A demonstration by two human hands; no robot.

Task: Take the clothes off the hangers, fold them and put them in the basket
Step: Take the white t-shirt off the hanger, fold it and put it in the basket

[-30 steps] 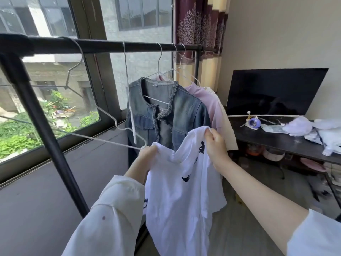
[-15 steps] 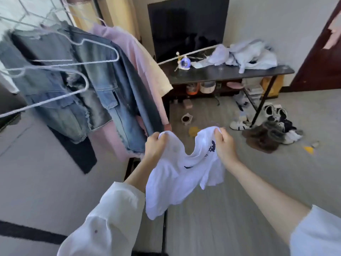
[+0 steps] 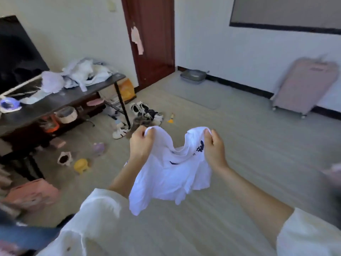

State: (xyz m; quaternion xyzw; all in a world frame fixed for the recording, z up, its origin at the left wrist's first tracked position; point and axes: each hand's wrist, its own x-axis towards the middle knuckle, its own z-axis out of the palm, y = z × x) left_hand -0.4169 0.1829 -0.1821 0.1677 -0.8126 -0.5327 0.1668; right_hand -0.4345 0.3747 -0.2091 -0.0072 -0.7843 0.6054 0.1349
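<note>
A small white T-shirt point(image 3: 171, 174) with dark blue prints hangs in the air in front of me, above the floor. My left hand point(image 3: 141, 143) grips one shoulder of it and my right hand point(image 3: 215, 146) grips the other, so the neckline sags between them. The shirt's lower part hangs loose and crumpled. No hanger is on it. The clothes rail is out of view, and only a blurred strip of denim point(image 3: 27, 235) shows at the bottom left. I cannot make out a basket for certain.
A dark table point(image 3: 60, 100) with a heap of white clothes point(image 3: 83, 72) stands at the left, with shoes point(image 3: 142, 111) and small items on the floor beside it. A pink box point(image 3: 31, 194) sits lower left. A pink suitcase point(image 3: 304, 85) stands by the far wall, near a brown door point(image 3: 153, 34).
I have turned right, away from the rail and window into the room. Both hands kept hold of the white T-shirt and carried it along, lower over the floor.
</note>
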